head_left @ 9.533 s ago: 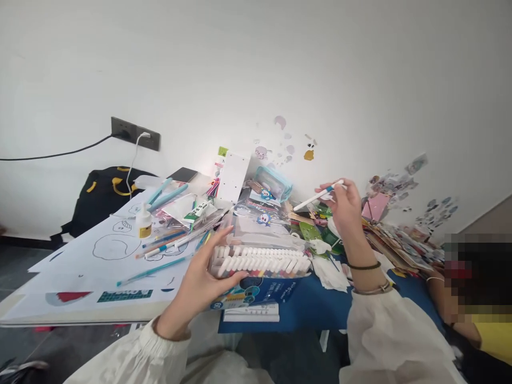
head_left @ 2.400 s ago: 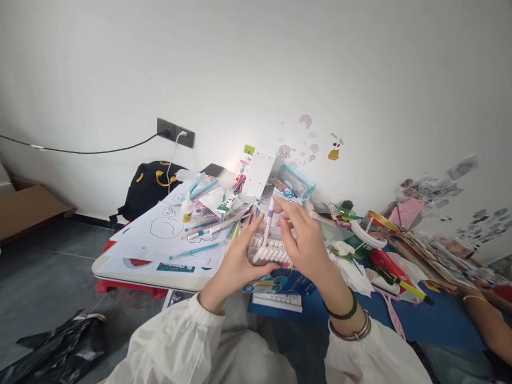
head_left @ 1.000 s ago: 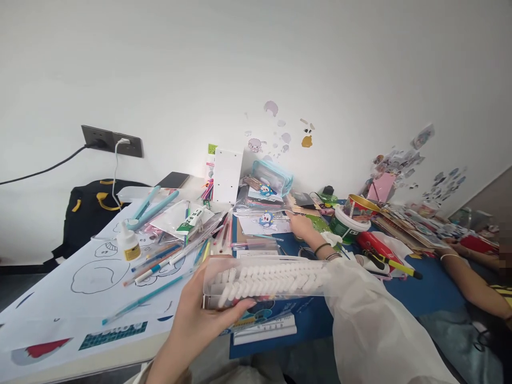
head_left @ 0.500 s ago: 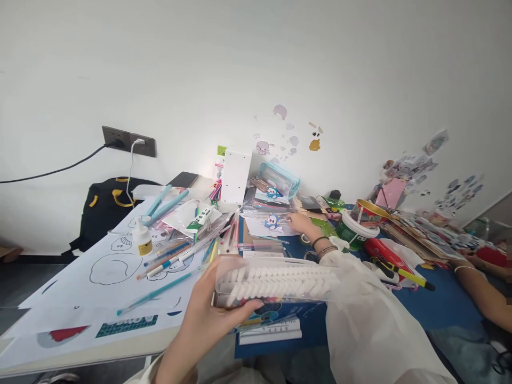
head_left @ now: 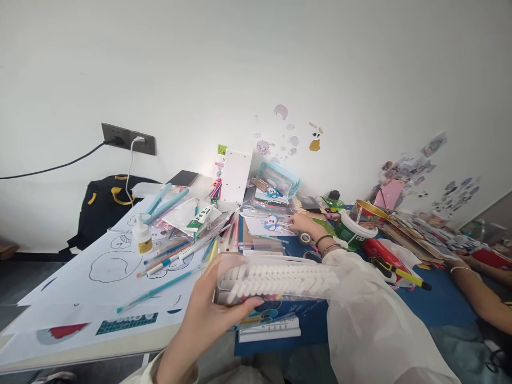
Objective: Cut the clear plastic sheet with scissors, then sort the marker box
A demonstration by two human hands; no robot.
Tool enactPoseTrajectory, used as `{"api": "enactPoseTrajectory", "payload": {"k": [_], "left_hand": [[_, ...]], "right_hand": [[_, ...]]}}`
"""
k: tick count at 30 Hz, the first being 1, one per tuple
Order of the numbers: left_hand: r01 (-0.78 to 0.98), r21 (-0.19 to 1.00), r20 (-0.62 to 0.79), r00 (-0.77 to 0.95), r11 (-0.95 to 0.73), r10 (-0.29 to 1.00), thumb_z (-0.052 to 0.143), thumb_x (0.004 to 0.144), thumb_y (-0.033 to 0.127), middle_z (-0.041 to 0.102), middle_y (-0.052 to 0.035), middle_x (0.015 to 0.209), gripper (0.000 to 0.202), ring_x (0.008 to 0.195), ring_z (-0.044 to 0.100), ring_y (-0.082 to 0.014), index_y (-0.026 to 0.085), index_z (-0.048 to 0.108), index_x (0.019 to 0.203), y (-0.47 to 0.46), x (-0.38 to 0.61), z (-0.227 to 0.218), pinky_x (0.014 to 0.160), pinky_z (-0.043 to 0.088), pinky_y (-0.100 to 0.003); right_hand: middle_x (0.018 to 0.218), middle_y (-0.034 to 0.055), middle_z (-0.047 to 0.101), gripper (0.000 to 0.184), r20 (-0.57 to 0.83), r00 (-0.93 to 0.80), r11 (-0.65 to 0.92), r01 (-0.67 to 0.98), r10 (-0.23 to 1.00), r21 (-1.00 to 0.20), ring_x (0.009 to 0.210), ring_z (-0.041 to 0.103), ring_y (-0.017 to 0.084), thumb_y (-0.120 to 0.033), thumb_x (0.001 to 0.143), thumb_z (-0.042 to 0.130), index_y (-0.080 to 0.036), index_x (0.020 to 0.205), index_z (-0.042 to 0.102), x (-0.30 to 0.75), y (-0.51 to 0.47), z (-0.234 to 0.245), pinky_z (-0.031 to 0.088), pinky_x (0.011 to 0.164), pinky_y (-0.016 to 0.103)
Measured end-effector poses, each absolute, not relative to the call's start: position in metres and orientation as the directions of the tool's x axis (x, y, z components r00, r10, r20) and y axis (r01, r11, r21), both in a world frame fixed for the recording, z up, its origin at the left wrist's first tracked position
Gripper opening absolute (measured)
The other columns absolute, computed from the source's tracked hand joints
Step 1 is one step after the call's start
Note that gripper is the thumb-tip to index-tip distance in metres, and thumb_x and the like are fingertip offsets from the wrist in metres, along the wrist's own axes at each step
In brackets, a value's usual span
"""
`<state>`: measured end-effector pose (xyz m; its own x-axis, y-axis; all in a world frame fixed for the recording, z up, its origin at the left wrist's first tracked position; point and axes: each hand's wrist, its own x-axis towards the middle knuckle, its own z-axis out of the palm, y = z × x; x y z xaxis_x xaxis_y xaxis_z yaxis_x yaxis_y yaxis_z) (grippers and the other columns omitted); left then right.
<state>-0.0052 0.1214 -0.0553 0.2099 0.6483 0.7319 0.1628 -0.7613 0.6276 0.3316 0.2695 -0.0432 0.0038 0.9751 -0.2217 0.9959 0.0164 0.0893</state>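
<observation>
My left hand (head_left: 208, 312) is closed around the left end of a clear plastic marker case (head_left: 276, 278) full of white-capped markers, held above the table's near edge. My right hand (head_left: 303, 223) reaches far over the table, with its fingers on a clear sleeve holding a blue cartoon sticker sheet (head_left: 272, 223). The fingers look curled on the sleeve's edge. Its white sleeve (head_left: 360, 304) crosses in front of the marker case. A roll of tape (head_left: 306, 238) lies just by my right wrist.
Large white drawing sheets (head_left: 108, 272) with loose pens and a glue bottle (head_left: 141, 238) cover the left. A green tub (head_left: 352, 230), a red tin (head_left: 368, 210), a yellow-tipped knife (head_left: 404, 274) and sticker books lie on the right. Another person's arm (head_left: 476, 290) rests at the far right.
My right hand put the marker back and reached out to the sticker sleeve, where it has stayed for the last second. My left hand still grips the marker case, shifted slightly.
</observation>
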Motion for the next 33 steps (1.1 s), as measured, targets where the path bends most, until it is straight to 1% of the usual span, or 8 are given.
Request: {"api": "enactPoseTrajectory", "payload": {"k": [7, 12, 17, 22, 26, 29, 30, 33], "left_hand": [[0.181, 0.630, 0.722, 0.219, -0.755, 0.656, 0.074, 0.071, 0.027, 0.060, -0.0053, 0.101, 0.045, 0.091, 0.062, -0.0228, 0.025, 0.051, 0.110, 0.123, -0.005, -0.060, 0.078, 0.053, -0.035], [0.178, 0.653, 0.709, 0.198, -0.737, 0.676, 0.075, 0.070, 0.029, 0.062, -0.0060, 0.101, 0.045, 0.092, 0.064, -0.0249, 0.024, 0.052, 0.109, 0.122, -0.005, -0.059, 0.079, 0.053, -0.037], [0.201, 0.664, 0.696, 0.186, -0.720, 0.694, 0.074, 0.070, 0.031, 0.064, -0.0074, 0.104, 0.045, 0.097, 0.063, -0.0262, 0.023, 0.054, 0.110, 0.123, -0.004, -0.059, 0.082, 0.053, -0.038], [0.208, 0.677, 0.684, 0.176, -0.706, 0.708, 0.073, 0.071, 0.035, 0.065, -0.0077, 0.105, 0.045, 0.097, 0.064, -0.0272, 0.021, 0.056, 0.110, 0.127, -0.003, -0.060, 0.081, 0.052, -0.037], [0.216, 0.676, 0.684, 0.172, -0.705, 0.709, 0.072, 0.072, 0.035, 0.064, -0.0072, 0.109, 0.048, 0.102, 0.062, -0.0268, 0.021, 0.053, 0.113, 0.131, -0.002, -0.059, 0.085, 0.051, -0.037], [0.205, 0.689, 0.678, 0.157, -0.696, 0.718, 0.073, 0.072, 0.034, 0.063, -0.0076, 0.112, 0.049, 0.106, 0.061, -0.0271, 0.020, 0.052, 0.114, 0.130, -0.001, -0.056, 0.090, 0.049, -0.038], [0.197, 0.692, 0.677, 0.157, -0.694, 0.719, 0.073, 0.071, 0.034, 0.063, -0.0081, 0.113, 0.050, 0.107, 0.060, -0.0275, 0.020, 0.052, 0.115, 0.129, -0.001, -0.054, 0.092, 0.048, -0.040], [0.173, 0.699, 0.669, 0.186, -0.694, 0.720, 0.074, 0.071, 0.033, 0.060, -0.0104, 0.121, 0.058, 0.115, 0.055, -0.0286, 0.021, 0.048, 0.122, 0.125, -0.001, -0.051, 0.099, 0.042, -0.044]], "right_hand": [[0.110, 0.0069, 0.062, 0.029, -0.298, 0.009, 0.038, 0.988, 0.955, 0.151, 0.096, 0.061, 0.020, -0.036, 0.090, 0.055, -0.015, 0.109, 0.060, 0.326, 0.272, -0.037, 0.051, 0.084, 0.041], [0.102, 0.0155, 0.068, 0.026, -0.275, -0.004, 0.027, 0.996, 0.962, 0.080, 0.098, 0.061, 0.026, -0.032, 0.087, 0.053, -0.011, 0.091, 0.068, 0.324, 0.261, -0.032, 0.045, 0.088, 0.038], [0.090, 0.0112, 0.068, 0.020, -0.232, -0.040, 0.006, 0.989, 0.972, -0.145, 0.086, 0.060, 0.021, -0.027, 0.086, 0.050, -0.015, 0.077, 0.064, 0.341, 0.225, -0.012, 0.046, 0.080, 0.032], [0.055, -0.0038, 0.045, 0.037, -0.200, -0.036, -0.060, 0.887, 0.979, -0.457, 0.048, 0.040, 0.010, -0.050, 0.085, 0.045, -0.020, 0.064, 0.047, 0.356, 0.173, 0.008, 0.038, 0.047, 0.023], [0.056, -0.0085, 0.025, 0.045, -0.060, 0.020, -0.054, 0.761, 0.998, -0.646, 0.044, 0.022, 0.008, -0.066, 0.081, 0.037, -0.023, 0.068, 0.036, 0.355, 0.136, 0.025, 0.025, 0.040, 0.022], [0.061, -0.0059, 0.023, 0.044, 0.117, 0.068, 0.040, 0.681, 0.991, -0.731, 0.048, 0.023, 0.011, -0.064, 0.087, 0.021, -0.024, 0.068, 0.029, 0.340, 0.098, 0.041, 0.029, 0.044, 0.026], [0.065, -0.0038, 0.027, 0.043, 0.215, 0.086, 0.110, 0.644, 0.973, -0.757, 0.053, 0.029, 0.013, -0.061, 0.089, 0.018, -0.024, 0.068, 0.028, 0.331, 0.081, 0.044, 0.034, 0.049, 0.027], [0.068, 0.0003, 0.033, 0.034, 0.612, 0.231, 0.486, 0.427, 0.756, -0.762, 0.061, 0.036, 0.018, -0.049, 0.090, 0.038, -0.025, 0.066, 0.039, 0.288, 0.026, 0.041, 0.037, 0.055, 0.032]]}}
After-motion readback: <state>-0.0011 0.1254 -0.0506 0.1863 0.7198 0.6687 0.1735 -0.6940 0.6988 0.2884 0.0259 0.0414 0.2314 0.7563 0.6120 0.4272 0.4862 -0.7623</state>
